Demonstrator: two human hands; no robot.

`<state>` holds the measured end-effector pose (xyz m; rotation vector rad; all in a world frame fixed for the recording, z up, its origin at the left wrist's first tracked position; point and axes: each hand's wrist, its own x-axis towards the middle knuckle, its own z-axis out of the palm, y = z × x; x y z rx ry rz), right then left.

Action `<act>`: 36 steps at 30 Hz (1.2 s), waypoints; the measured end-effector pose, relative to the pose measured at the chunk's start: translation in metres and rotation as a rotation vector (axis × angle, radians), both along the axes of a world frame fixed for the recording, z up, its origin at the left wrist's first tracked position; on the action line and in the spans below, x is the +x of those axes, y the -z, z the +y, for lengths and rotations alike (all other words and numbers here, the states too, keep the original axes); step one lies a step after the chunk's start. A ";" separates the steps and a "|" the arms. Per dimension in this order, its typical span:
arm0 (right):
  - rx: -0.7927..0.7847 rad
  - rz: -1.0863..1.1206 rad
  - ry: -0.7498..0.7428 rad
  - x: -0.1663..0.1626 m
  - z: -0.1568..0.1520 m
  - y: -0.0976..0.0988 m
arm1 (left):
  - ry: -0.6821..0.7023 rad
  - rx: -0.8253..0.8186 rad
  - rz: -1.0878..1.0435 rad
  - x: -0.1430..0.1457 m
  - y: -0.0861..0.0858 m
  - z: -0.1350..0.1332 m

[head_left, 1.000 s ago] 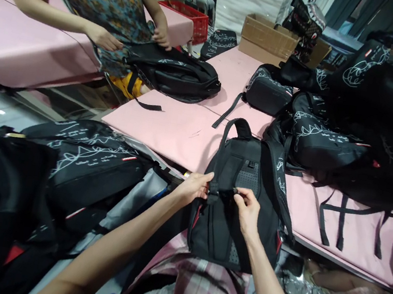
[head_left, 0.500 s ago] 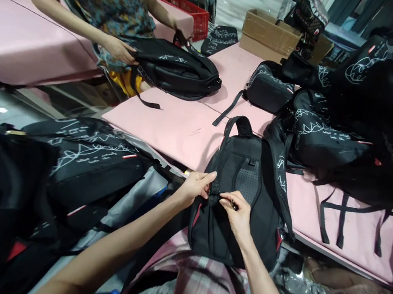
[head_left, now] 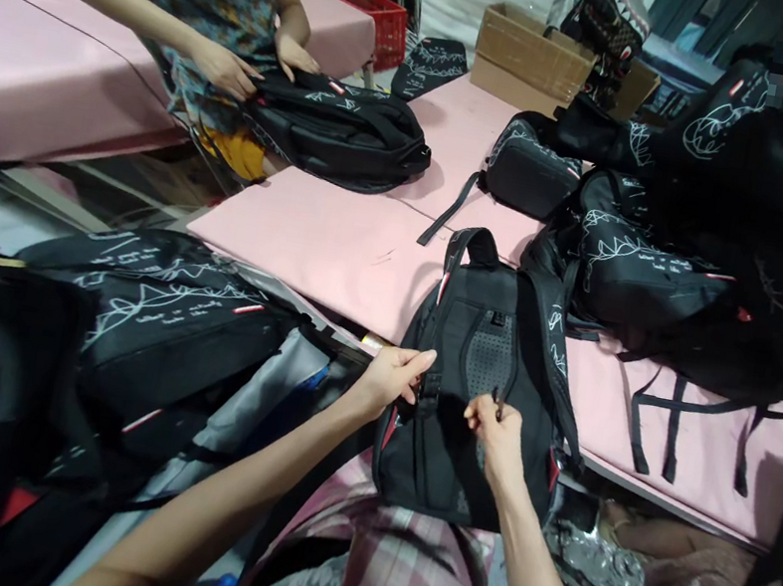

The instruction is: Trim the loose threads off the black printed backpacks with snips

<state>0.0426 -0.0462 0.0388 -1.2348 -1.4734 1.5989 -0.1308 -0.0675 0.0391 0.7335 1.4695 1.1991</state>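
A black backpack stands against the pink table's edge at my lap, its back panel with the grey mesh pad toward me. My left hand is closed at the left shoulder strap, its thumb and fingers pinching the strap just beside a black buckle. In front of the panel, apart from the strap, my right hand is closed around a small dark slim tool. Its tip pokes up above the fingers; its exact kind is too small to tell.
Across the pink table a person in a patterned top handles another black backpack. Black backpacks pile up at the right and lie at my left. A cardboard box and a red crate stand behind.
My right hand has moved right, away from the buckle, with the small tool in it. My left hand stays at the strap. The other person's hands have shifted on their backpack.
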 end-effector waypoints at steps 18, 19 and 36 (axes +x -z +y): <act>0.584 -0.485 -0.084 0.006 -0.027 0.002 | -0.026 -0.025 -0.062 0.000 0.000 0.000; 0.576 -0.476 -0.085 0.006 -0.026 0.002 | -0.024 -0.023 -0.063 0.000 0.000 0.000; 0.540 -0.483 -0.071 0.003 -0.030 0.000 | -0.005 -0.033 -0.070 0.001 0.001 0.001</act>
